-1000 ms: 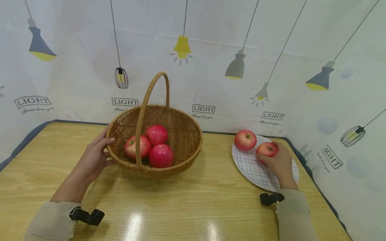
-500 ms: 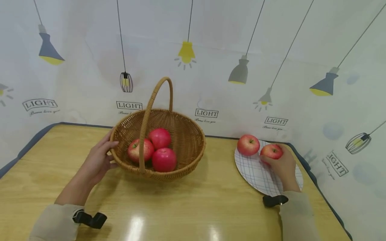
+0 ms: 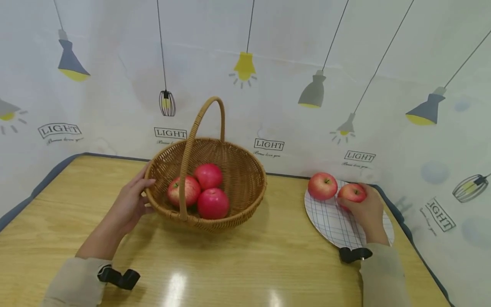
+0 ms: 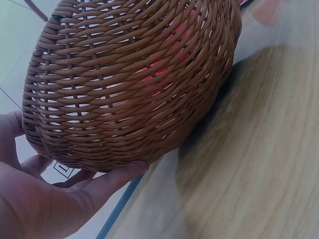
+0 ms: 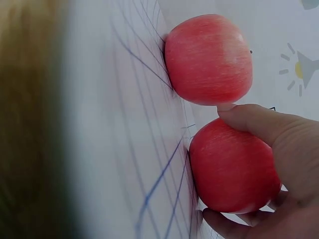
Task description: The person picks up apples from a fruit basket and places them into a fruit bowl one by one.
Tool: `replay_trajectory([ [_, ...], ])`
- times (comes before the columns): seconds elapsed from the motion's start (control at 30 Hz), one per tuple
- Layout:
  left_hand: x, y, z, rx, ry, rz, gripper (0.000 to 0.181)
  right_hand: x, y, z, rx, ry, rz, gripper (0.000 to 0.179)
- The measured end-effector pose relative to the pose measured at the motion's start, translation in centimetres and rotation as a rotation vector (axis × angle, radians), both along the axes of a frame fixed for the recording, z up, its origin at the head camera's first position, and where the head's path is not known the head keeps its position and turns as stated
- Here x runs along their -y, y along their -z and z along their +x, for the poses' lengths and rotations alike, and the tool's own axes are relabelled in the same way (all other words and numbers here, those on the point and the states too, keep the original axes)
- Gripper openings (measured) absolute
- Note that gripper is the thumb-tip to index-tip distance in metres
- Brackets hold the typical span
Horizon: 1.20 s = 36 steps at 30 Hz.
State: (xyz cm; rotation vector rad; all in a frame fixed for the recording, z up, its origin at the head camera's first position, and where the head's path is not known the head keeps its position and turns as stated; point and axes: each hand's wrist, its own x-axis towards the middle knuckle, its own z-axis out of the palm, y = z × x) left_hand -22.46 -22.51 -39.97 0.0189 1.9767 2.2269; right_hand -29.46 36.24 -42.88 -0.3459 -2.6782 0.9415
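At the left end of the wicker basket (image 3: 247, 209), my left hand (image 3: 128, 202) grips the rim, thumb over the edge and other fingers against the outside. In the left wrist view, my fingers (image 4: 112, 181) lie along the woven wall. Inside the basket are a mottled red apple (image 3: 192, 189) and two pinker red apples (image 3: 213, 204), (image 3: 208, 175). Over on the right, my right hand (image 3: 370, 211) holds a red apple (image 5: 232, 169) between thumb and fingers; it sits on a checked plate (image 3: 333, 221). Beside it, another red apple (image 5: 207, 59) rests at the plate's far left edge.
The wooden table (image 3: 264, 256) spreads between the basket and the plate. A white printed cloth backdrop (image 3: 284, 102) rises right behind the table's back edge. The basket's tall arched handle (image 3: 192, 149) stands up over the fruit.
The head view has shifted, so the whole scene sits farther right and slightly lower. Both hands keep their holds on the basket and the apple.
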Motion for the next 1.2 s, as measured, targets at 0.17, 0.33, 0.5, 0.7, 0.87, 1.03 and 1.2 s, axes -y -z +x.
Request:
replay_trajectory([
  [0.17,0.0,-0.3,0.1,0.004,-0.003,-0.001,0.061,0.3,-0.1,-0.1,0.038,0.007,0.006,0.086],
  [0.33,-0.2,-0.4,0.0,0.0,0.0,-0.001,0.061,0.5,-0.4,0.2,0.051,0.014,0.036,0.085],
  [0.5,0.0,-0.3,0.0,0.004,-0.007,-0.001,0.061,1.0,-0.8,0.4,0.065,0.04,0.063,0.086],
  [0.7,0.0,-0.2,0.0,0.001,-0.002,0.003,0.062,2.1,-2.9,1.0,-0.024,0.036,0.045,0.082],
  [0.87,0.2,-0.5,0.1,0.001,-0.007,0.002,0.062,5.4,-5.8,1.9,-0.074,-0.065,-0.036,0.084],
  [1.03,0.0,-0.6,0.1,0.008,-0.005,-0.005,0.062,9.1,-7.9,3.2,-0.12,-0.221,-0.085,0.086],
  [1.2,-0.2,-0.6,0.0,0.028,-0.01,0.011,0.063,11.8,-8.8,4.3,-0.147,-0.354,-0.103,0.083],
])
